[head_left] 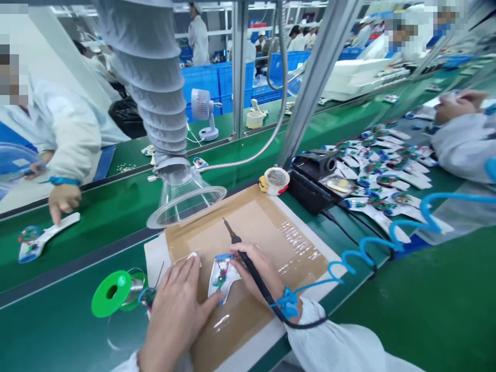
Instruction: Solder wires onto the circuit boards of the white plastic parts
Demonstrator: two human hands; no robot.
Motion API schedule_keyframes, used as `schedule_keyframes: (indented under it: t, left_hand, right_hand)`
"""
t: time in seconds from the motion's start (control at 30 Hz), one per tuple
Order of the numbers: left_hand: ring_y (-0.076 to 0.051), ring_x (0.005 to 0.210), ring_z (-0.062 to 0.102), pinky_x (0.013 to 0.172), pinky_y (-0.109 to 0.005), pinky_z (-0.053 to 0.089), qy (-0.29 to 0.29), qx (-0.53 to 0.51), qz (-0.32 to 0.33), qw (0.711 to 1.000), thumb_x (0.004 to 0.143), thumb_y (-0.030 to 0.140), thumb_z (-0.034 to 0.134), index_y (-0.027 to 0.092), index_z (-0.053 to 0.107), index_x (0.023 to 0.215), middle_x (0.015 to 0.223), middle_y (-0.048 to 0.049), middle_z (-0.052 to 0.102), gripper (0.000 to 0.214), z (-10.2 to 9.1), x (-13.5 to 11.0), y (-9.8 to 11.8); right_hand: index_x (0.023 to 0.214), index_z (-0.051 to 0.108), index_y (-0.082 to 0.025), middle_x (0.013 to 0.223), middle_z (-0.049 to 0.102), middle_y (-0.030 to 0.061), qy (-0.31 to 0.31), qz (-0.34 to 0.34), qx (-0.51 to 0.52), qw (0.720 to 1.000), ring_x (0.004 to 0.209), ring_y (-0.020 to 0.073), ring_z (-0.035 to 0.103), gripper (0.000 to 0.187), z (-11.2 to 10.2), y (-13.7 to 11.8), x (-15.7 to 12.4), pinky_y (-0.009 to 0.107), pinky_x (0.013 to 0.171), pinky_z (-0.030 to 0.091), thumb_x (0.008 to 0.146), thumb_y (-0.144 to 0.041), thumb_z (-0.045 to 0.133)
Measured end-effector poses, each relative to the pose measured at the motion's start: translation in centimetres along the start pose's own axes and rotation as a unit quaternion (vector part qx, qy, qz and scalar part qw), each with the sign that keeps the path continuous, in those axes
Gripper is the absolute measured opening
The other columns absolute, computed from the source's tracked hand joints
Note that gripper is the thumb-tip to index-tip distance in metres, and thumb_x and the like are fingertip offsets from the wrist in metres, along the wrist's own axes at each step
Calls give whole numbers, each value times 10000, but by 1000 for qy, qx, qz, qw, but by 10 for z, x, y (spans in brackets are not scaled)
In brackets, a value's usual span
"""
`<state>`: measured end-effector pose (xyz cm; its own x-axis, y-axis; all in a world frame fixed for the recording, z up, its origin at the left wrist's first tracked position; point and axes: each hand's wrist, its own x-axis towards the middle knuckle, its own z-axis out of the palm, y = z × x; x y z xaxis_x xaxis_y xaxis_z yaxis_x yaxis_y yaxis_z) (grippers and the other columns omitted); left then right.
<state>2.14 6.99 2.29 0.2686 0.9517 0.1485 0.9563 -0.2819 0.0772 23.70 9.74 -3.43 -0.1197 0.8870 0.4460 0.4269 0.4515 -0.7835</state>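
My left hand (176, 305) lies flat with fingers stretched on the brown cardboard mat (263, 227), its thumb against a small white assembly with wires (221, 276). My right hand (259, 271) is closed round a black soldering iron (243, 256), tip pointing up and away from me, while its fingers also touch the white assembly. A blue coiled wrist-strap cord (387, 243) runs from my right wrist to the right.
A green solder spool (114, 293) sits left of the mat. A clear fume funnel (186, 199) on a grey hose hangs behind. A black solder station (315, 173) and a tape roll (276, 180) stand at right, beside several white assemblies (382, 170). Other people's hands work nearby.
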Motion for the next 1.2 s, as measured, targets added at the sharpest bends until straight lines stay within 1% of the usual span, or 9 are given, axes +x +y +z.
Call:
schedule_keyframes:
  t: [0.1,0.2,0.37,0.5,0.63,0.73,0.97,1.1,1.2]
  left_hand:
    - [-358,1220,601,1081,-530,428,20,9,7,1000,862,624,613,175,592,1345,1344,-169,658,660,19,-3,5]
    - [-362,1189,600,1049,-540,440,23,8,28,999,879,625,579,191,617,1303,1322,-165,657,609,27,-2,1]
    - [-383,1243,562,1022,-562,458,24,-3,29,999,918,591,511,225,667,1223,1373,-164,602,501,27,1,0]
    - [-403,1292,525,1058,-585,437,39,0,38,998,934,575,501,201,681,1203,1419,-185,560,494,27,-1,7]
    - [-436,1412,414,1123,-613,379,65,7,31,997,890,596,593,167,643,1257,1504,-204,493,568,25,-9,20]
    - [-425,1461,367,1160,-605,355,74,-4,2,997,851,566,673,177,624,1291,1563,-184,444,589,24,-15,31]
    - [-386,1453,413,1222,-580,302,87,-64,-62,992,868,457,668,158,711,1136,1542,-169,495,403,29,-21,41]
    - [-378,1442,436,1226,-578,306,95,-71,-64,991,877,437,645,122,707,1141,1524,-185,516,416,30,-23,42]
    - [-372,1437,446,1228,-571,311,98,-73,-67,990,879,431,636,102,705,1144,1509,-188,533,428,32,-24,43]
  right_hand:
    - [1235,610,-275,1064,741,35,-2,2,22,1000,986,205,709,306,-3,0,1,365,904,587,950,-164,587]
    - [1229,606,-262,1066,741,29,-7,8,40,999,993,191,701,299,-6,-1,2,334,898,578,947,-163,590]
    - [1186,626,-267,1005,753,20,2,-11,35,999,953,198,699,233,-10,1,6,348,909,557,963,-203,595]
    - [1184,626,-261,1013,749,27,-8,-17,24,1000,964,202,688,227,-13,1,5,360,914,550,967,-199,602]
    - [1217,612,-265,1036,738,38,-22,-2,29,999,986,210,692,256,-13,0,1,377,913,557,971,-193,599]
    - [1217,603,-279,1050,733,42,-26,14,39,999,991,207,709,279,-10,1,-4,374,915,564,961,-166,613]
    - [1250,584,-307,1071,717,37,-18,68,73,995,989,190,727,330,-2,8,-16,320,818,622,950,-192,658]
    - [1233,584,-297,1079,716,40,-20,91,97,991,1005,179,729,315,-1,9,-19,299,808,642,946,-199,671]
    - [1215,587,-292,1068,728,37,-24,82,106,991,1007,176,737,309,-1,7,-18,285,804,645,939,-189,680]
